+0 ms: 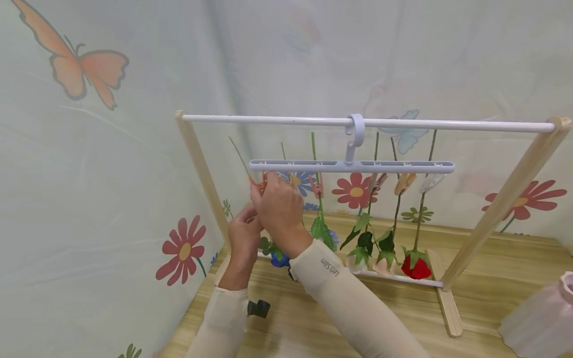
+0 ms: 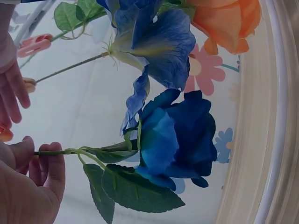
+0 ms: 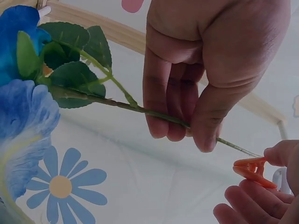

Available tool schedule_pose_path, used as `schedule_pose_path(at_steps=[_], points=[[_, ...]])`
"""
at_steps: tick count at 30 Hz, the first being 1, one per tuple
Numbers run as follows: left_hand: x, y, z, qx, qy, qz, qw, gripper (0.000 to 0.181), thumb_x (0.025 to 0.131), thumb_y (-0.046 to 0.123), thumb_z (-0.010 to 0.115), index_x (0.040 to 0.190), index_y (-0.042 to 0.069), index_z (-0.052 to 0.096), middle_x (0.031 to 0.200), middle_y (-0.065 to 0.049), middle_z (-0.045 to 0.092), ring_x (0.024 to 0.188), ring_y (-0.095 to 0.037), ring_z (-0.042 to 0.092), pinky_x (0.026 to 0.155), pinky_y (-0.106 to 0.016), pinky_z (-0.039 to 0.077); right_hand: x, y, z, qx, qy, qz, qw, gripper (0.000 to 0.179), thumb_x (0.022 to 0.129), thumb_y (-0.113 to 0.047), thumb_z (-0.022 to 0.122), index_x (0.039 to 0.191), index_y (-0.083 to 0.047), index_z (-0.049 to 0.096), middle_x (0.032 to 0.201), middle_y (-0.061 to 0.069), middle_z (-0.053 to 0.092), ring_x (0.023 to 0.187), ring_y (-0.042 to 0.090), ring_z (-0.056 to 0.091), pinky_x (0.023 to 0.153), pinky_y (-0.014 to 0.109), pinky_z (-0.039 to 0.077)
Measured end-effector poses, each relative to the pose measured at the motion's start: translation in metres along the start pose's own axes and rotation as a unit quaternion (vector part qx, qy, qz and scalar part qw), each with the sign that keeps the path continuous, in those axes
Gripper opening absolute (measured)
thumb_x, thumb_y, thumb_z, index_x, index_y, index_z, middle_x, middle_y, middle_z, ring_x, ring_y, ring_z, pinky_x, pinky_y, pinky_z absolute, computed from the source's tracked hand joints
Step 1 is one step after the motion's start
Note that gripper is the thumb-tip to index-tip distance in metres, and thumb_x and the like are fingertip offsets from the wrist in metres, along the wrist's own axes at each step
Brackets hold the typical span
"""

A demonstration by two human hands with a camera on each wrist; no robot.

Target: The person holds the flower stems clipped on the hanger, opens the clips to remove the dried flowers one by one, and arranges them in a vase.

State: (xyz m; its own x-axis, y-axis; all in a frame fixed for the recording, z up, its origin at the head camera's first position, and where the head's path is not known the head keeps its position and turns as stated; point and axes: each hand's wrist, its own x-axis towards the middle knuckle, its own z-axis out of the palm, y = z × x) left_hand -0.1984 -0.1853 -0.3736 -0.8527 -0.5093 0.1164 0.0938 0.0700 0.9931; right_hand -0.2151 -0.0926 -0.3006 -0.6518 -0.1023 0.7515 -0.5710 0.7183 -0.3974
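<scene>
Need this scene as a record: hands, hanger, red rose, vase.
left hand: pinches stem of blue rose
right hand: pinches orange clip
stem seated in clip: cannot tell
hanger: hooked on white rail
red rose: hangs head down from pale clip
vase: right edge of head view

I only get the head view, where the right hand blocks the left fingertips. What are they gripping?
Observer: The left hand pinches the stem of the blue rose, close to its leaves.
Operator: How is the right hand holding its clip?
Observer: The right hand has its thumb on one side of the orange clip and fingers on the other.
Operator: Anything near the blue rose I'm missing?
Observer: A lighter blue flower hangs beside it; whether they touch, I can't tell.
</scene>
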Motion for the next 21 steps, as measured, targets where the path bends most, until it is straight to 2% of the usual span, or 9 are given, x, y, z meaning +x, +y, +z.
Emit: schedule_pose_path(at_steps=[9, 16, 21], points=[[-0.002, 0.001, -0.005, -0.001, 0.011, -0.002, 0.9999, 0.034, 0.088, 0.036, 0.079, 0.114, 0.014, 0.076, 0.116, -0.009, 0.076, 0.099, -0.019, 0.075, 0.084, -0.027, 0.059, 0.001, 0.002, 0.002, -0.017, 0.026, -0.009, 0.9995, 0.022, 0.094, -0.030, 0.073, 0.095, -0.009, 0.069, 0.072, 0.001, 0.070, 0.050, 0.012, 0.055, 0.042, 0.024, 0.041], [-0.004, 0.003, -0.009, -0.013, 0.021, 0.027, 0.9993, 0.033, 0.087, 0.036, 0.081, 0.113, 0.014, 0.077, 0.109, -0.010, 0.078, 0.093, -0.014, 0.075, 0.083, -0.024, 0.058, 0.000, 0.004, 0.000, 0.004, 0.013, -0.018, 0.9997, 0.021, 0.095, -0.028, 0.071, 0.100, -0.008, 0.070, 0.076, 0.001, 0.072, 0.048, 0.011, 0.052, 0.041, 0.018, 0.034], [-0.005, 0.004, -0.013, -0.010, 0.036, 0.048, 0.9981, 0.030, 0.090, 0.031, 0.079, 0.112, 0.012, 0.078, 0.110, -0.011, 0.078, 0.088, -0.008, 0.075, 0.082, -0.021, 0.059, 0.001, 0.005, -0.003, 0.010, 0.022, -0.023, 0.9994, 0.016, 0.095, -0.025, 0.071, 0.097, -0.009, 0.070, 0.071, 0.000, 0.069, 0.044, 0.010, 0.045, 0.040, 0.018, 0.030]])
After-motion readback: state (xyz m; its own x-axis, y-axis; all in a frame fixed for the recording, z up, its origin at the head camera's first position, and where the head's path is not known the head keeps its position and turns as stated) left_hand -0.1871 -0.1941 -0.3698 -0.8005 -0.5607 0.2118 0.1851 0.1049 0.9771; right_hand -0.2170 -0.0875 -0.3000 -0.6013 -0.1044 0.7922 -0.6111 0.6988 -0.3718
